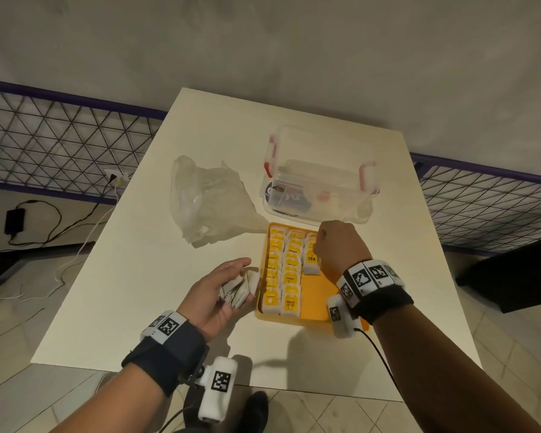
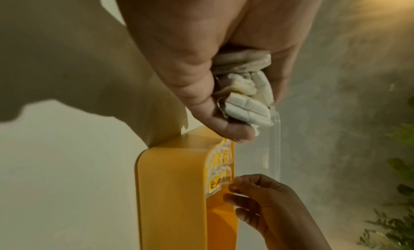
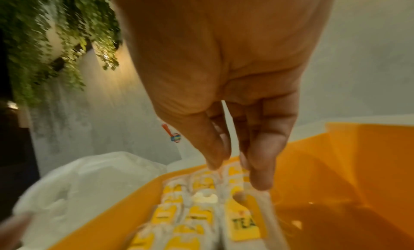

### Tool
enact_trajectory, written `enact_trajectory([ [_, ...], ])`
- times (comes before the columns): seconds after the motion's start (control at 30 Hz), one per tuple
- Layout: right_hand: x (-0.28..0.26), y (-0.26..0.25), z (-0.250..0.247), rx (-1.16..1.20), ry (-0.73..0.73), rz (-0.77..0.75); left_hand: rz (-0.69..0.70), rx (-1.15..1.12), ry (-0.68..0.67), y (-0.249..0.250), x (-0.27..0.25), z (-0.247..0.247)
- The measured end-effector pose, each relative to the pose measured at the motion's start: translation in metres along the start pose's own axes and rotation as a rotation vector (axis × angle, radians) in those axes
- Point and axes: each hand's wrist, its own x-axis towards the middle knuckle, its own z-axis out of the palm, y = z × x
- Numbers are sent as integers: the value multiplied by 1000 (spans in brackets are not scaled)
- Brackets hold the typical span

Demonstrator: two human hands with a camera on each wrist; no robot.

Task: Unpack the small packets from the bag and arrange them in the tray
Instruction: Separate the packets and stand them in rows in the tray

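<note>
Here, tea packets (image 1: 286,273) lie in overlapping rows inside an orange tray (image 1: 320,307) near the front of a white table (image 1: 138,276), filling its left and middle columns and the top of the third. The right hand (image 1: 338,248) reaches down over that third column, fingers (image 3: 262,165) hanging fairly straight, tips touching the top of a packet marked TEA (image 3: 244,223). The left hand (image 1: 219,292), palm up just left of the tray, curls around a loose bunch of packets (image 2: 244,94). A crumpled clear bag (image 1: 206,201) lies behind it, beside a clear box (image 1: 320,176).
</note>
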Motion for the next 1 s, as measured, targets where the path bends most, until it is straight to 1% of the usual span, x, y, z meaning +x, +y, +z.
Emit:
enact_trajectory([
  [0.07, -8, -13, 1, 137, 25, -63, -28, -87, 23, 2, 2, 0],
  [0.13, -17, -30, 6, 291, -56, -172, -53, -160, 37, 5, 3, 1],
  [0.2, -26, -45, 11, 377, -163, -271, -58, -185, 31, 8, 3, 4],
  [0.27, -32, -56, 14, 394, -201, -349, -43, -183, 25, 10, 3, 6],
  [0.4, -36, -66, 19, 329, -166, -496, -35, -230, 22, 13, 4, 6],
  [0.43, -35, -66, 21, 318, -157, -496, -38, -237, 22, 14, 5, 5],
  [0.5, -30, -65, 24, 293, -158, -444, -35, -232, 27, 15, 5, 4],
  [0.57, -26, -65, 25, 260, -202, -400, -30, -190, 23, 15, 5, 4],
  [0.67, -22, -68, 25, 248, -271, -372, -15, -61, 18, 15, 5, 4],
  [0.8, -17, -72, 25, 219, -326, -344, -10, 127, 8, 14, 9, 2],
  [0.87, -15, -73, 24, 248, -344, -318, -9, 185, -9, 16, 10, 5],
  [1.0, -9, -75, 18, 328, -398, -250, -6, 251, -89, 24, 4, 14],
])
